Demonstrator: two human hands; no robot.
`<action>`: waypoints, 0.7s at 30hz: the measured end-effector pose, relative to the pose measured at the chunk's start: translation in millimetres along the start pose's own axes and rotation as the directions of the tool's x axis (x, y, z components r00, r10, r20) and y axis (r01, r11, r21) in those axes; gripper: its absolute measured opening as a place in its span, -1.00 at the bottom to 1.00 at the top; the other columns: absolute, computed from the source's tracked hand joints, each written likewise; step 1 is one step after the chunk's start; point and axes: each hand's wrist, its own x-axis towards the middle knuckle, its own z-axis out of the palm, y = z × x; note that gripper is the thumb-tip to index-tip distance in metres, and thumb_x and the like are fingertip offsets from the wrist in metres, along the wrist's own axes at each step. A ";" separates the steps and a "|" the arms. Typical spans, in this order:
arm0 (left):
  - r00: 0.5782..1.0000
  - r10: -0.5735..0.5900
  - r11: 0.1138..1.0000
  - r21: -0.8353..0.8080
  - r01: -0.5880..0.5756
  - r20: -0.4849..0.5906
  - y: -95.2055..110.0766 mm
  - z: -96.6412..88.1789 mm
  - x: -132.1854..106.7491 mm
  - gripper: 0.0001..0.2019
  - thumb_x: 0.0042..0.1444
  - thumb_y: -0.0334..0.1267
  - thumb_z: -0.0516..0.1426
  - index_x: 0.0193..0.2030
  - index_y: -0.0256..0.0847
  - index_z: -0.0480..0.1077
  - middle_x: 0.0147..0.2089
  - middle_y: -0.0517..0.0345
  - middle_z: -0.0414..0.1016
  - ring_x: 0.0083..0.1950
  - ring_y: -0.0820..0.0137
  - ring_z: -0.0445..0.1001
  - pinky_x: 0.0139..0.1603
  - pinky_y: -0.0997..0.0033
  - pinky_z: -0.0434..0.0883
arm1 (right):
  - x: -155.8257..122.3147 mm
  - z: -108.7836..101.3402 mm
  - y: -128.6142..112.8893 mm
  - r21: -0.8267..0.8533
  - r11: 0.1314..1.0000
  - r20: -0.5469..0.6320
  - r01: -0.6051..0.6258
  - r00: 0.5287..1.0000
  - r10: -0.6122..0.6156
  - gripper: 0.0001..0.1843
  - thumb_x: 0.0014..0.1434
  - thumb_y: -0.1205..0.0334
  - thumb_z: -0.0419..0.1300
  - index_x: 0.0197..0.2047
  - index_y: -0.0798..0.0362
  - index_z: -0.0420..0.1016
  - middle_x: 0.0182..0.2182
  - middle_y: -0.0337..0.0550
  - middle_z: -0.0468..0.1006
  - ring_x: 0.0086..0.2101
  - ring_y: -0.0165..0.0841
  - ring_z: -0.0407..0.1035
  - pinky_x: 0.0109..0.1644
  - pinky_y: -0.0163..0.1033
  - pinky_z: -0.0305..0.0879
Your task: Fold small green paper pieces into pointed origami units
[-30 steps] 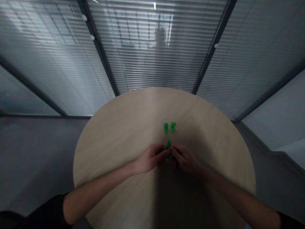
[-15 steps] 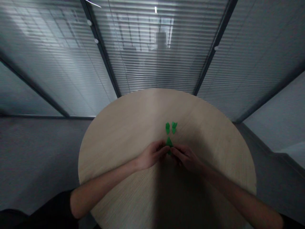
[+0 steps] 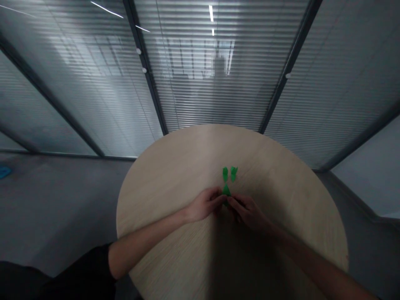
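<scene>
Between my two hands is a small green folded piece (image 3: pixel 226 190), pointed at its far end; it looks like folded paper. My left hand (image 3: pixel 204 204) pinches it from the left, thumb on top. From the other side my right hand (image 3: pixel 248 210) grips it, thumb and fingers meeting the left thumb over its near part. The fingers cover that near part. Just beyond lie two more green folded pieces, a narrow left one (image 3: pixel 225 174) and a right one (image 3: pixel 233 174) with a forked top, side by side and apart.
All of this is on a round wooden table (image 3: pixel 175 166), darkened by a shadow at its near side. Glass partitions with blinds (image 3: pixel 193 108) stand behind it. A blue object (image 3: pixel 4 171) lies on the grey floor at far left.
The whole view has shifted, so table and hands appear slightly lower and further right. Both hands keep their hold on the green piece; the other two pieces stay put on the table.
</scene>
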 end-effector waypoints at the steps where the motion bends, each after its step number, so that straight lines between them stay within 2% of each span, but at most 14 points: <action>1: 1.000 0.001 1.000 -0.016 -0.001 0.004 -0.1 0.2 0.1 -0.46 0.22 0.30 0.16 -0.29 -0.25 0.33 -0.44 0.24 0.34 -0.47 0.49 0.32 -0.49 0.49 0.31 | -0.1 0.3 -0.1 0.003 1.000 0.005 0.003 1.000 -0.003 -0.42 0.32 -0.31 0.11 -0.36 0.08 0.44 -0.56 -0.29 0.31 -0.59 -0.46 0.18 -0.54 -0.31 0.10; 5: 1.000 0.026 0.999 -0.046 -0.026 -0.015 1.7 2.5 -1.3 -0.48 0.22 0.27 0.19 -0.26 -0.25 0.34 -0.44 0.25 0.34 -0.47 0.49 0.33 -0.49 0.48 0.33 | -2.3 1.6 -0.4 0.014 1.000 -0.019 0.017 1.000 -0.017 -0.44 0.33 -0.30 0.11 -0.37 0.06 0.41 -0.56 -0.29 0.31 -0.58 -0.45 0.20 -0.54 -0.31 0.12; 10: 0.996 0.022 0.999 -0.038 -0.025 -0.081 6.4 5.2 -3.8 -0.52 0.21 0.17 0.24 -0.20 -0.30 0.40 -0.36 0.13 0.48 -0.38 0.44 0.45 -0.38 0.45 0.41 | -5.5 1.8 -2.2 0.014 1.000 -0.025 0.022 0.999 -0.022 -0.46 0.37 -0.26 0.09 -0.30 0.08 0.46 -0.54 -0.29 0.34 -0.56 -0.46 0.21 -0.51 -0.32 0.13; 16: 0.996 0.019 1.000 0.004 -0.019 -0.082 10.7 5.0 -6.4 -0.58 0.23 0.10 0.23 -0.22 -0.30 0.43 -0.38 0.14 0.48 -0.38 0.42 0.48 -0.34 0.41 0.46 | -3.6 0.9 -0.9 0.118 0.993 0.018 0.018 1.000 -0.021 -0.38 0.29 -0.38 0.11 -0.30 0.09 0.42 -0.55 -0.29 0.37 -0.60 -0.49 0.24 -0.53 -0.35 0.16; 21: 0.986 0.095 0.995 0.031 -0.091 -0.138 8.3 6.4 -9.8 -0.60 0.26 -0.06 0.25 0.13 -0.20 0.34 -0.26 0.16 0.52 -0.29 0.39 0.54 -0.33 0.43 0.48 | -3.2 2.1 0.1 0.174 0.985 -0.029 -0.001 1.000 0.006 -0.38 0.25 -0.38 0.17 -0.33 0.09 0.41 -0.56 -0.28 0.40 -0.62 -0.48 0.27 -0.55 -0.35 0.19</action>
